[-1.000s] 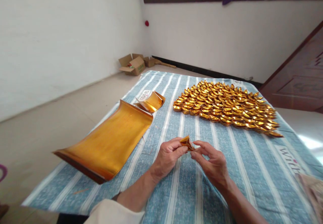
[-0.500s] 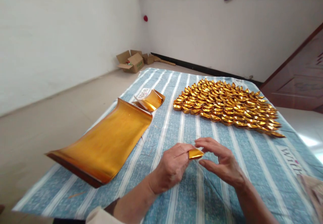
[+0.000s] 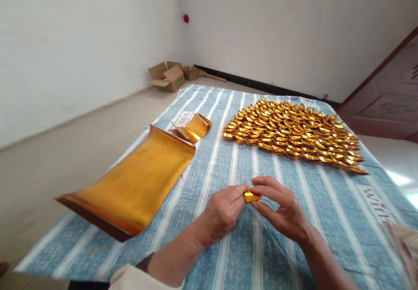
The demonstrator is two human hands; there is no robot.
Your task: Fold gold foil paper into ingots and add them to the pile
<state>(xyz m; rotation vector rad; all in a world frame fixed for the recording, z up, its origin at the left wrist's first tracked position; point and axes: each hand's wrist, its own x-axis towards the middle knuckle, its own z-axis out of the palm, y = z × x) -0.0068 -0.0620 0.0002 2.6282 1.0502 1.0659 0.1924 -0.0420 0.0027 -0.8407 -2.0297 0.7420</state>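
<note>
Between my hands, above the striped cloth, is a small piece of folded gold foil paper [image 3: 252, 197]. My left hand [image 3: 225, 209] is closed round its left end, and the fingers hide that part. My right hand [image 3: 282, 207] pinches the other end, thumb below and fingertips on top. Left of my hands lies a large stack of gold foil paper sheets [image 3: 137, 181] with curled ends. Ahead to the right, rows of folded gold paper ingots [image 3: 290, 133] stand packed closely together.
A smaller curled piece of gold paper [image 3: 194, 128] lies just beyond the large stack. Blue and white striped cloth [image 3: 209, 168] covers the table. On the floor past its far left corner stands an open cardboard box [image 3: 170, 77]. Brownish fabric [image 3: 403, 242] shows at the right edge.
My right thumb and fingers have closed in on the right end of the folded gold paper. My left hand keeps its grip. The whole view has shifted slightly.
</note>
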